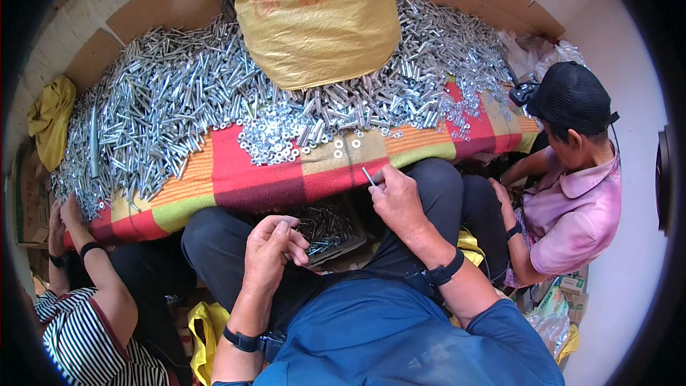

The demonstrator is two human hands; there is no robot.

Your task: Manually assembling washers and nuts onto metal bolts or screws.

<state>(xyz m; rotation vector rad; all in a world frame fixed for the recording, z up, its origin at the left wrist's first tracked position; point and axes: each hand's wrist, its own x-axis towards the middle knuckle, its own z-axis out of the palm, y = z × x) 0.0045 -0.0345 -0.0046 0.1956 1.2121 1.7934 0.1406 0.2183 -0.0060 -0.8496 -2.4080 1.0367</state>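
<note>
My right hand (397, 200) is closed around a thin metal bolt (368, 176), whose end sticks up to the left past my fingers. It hovers over my right knee, just off the blanket's front edge. Lower and to the left, my left hand (274, 249) has its fingers curled in toward the thumb; whatever it may hold is hidden or too small to make out. Between my legs a dark tray (350, 245) contains several bolts (325, 225). Flat washers (268, 136) lie in a loose pile on the checked blanket (250, 179), beyond my hands.
A large heap of metal bolts and sleeves (164, 100) covers the back of the blanket. A yellow woven sack (318, 28) rests on it. A person in a striped shirt (93, 329) sits at left, another in a pink shirt (579, 207) at right. Cardboard (171, 3) lines the back.
</note>
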